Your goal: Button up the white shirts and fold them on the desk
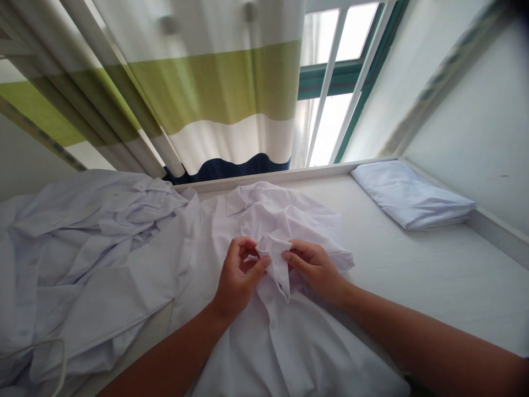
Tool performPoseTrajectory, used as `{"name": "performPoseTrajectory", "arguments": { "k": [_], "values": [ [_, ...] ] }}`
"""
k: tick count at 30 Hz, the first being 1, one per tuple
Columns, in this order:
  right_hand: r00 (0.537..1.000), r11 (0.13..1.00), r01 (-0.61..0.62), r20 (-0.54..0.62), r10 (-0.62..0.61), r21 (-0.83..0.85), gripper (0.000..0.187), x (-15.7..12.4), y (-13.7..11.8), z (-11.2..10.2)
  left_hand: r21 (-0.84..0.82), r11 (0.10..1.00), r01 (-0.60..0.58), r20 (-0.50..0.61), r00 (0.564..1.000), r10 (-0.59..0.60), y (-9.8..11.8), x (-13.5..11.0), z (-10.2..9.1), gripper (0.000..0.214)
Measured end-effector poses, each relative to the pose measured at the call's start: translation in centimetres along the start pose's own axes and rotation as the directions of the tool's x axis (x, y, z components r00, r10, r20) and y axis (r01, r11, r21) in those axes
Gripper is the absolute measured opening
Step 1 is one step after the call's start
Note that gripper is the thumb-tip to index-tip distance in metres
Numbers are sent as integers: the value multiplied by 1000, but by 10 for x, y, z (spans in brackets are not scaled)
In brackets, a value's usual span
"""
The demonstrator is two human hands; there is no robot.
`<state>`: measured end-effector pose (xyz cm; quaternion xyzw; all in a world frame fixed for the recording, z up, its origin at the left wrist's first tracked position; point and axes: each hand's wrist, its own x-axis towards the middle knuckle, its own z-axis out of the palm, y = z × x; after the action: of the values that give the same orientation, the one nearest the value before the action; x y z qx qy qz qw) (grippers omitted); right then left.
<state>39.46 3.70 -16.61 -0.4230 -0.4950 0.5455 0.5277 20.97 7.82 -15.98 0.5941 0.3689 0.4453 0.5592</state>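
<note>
A white shirt (285, 342) lies spread over the white surface in front of me, its lower part hanging toward me. My left hand (242, 270) pinches the shirt's collar (278, 262) from the left, thumb on top and fingers curled behind. From the right, my right hand (314, 267) grips the other side of the collar between thumb and fingers. A pointed collar tip hangs down between the two hands. Some fingertips are hidden behind the cloth.
Crumpled white shirts (103, 242) are heaped on the left. A folded white garment (413, 193) lies at the back right of the white surface (433, 281). A striped curtain (223, 82) and a barred window (330, 110) stand behind. A thin cord (63, 358) is at lower left.
</note>
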Motion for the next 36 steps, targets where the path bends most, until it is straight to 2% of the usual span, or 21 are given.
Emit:
{"name": "performPoseTrajectory", "arguments": {
  "k": [5,9,12,14,16,18,20,23,26,29,33,36],
  "values": [
    [996,999,2,-91,3,47,25,0,2,0,-23,999,27,-5,1000,-28,3,0,-2,32],
    [975,996,83,-206,-87,-27,27,-3,2,-1,150,988,24,141,989,-46,5,-3,-5,44],
    [954,980,145,-243,-176,-139,23,-5,2,-3,293,954,68,149,982,-116,4,-4,-4,36],
    [940,956,211,-227,-256,-205,23,-5,1,-4,299,946,123,101,982,-160,5,-5,-2,30],
    [920,922,272,-206,-333,-276,24,-5,1,-6,213,962,169,51,982,-183,6,-5,-1,30],
    [903,877,312,-173,-393,-366,27,-5,-1,-7,120,978,168,0,986,-169,7,-5,-1,31],
    [886,810,355,-108,-450,-468,31,-5,-3,-8,95,987,133,-30,991,-130,9,-5,0,31],
    [864,704,426,24,-503,-568,35,-6,-6,-6,107,985,138,-13,990,-138,8,-6,1,30],
    [856,652,471,128,-501,-594,32,-7,-7,-3,118,980,160,38,986,-165,7,-6,3,30],
    [858,659,478,147,-493,-581,24,-9,-4,-1,155,977,146,81,984,-160,6,-7,5,30],
    [909,750,352,14,-416,-559,20,-9,-1,-2,202,969,143,97,981,-165,8,-8,5,29],
    [920,770,349,37,-391,-535,16,-7,0,-5,183,972,150,99,980,-170,6,-7,4,28]
  ]
}}
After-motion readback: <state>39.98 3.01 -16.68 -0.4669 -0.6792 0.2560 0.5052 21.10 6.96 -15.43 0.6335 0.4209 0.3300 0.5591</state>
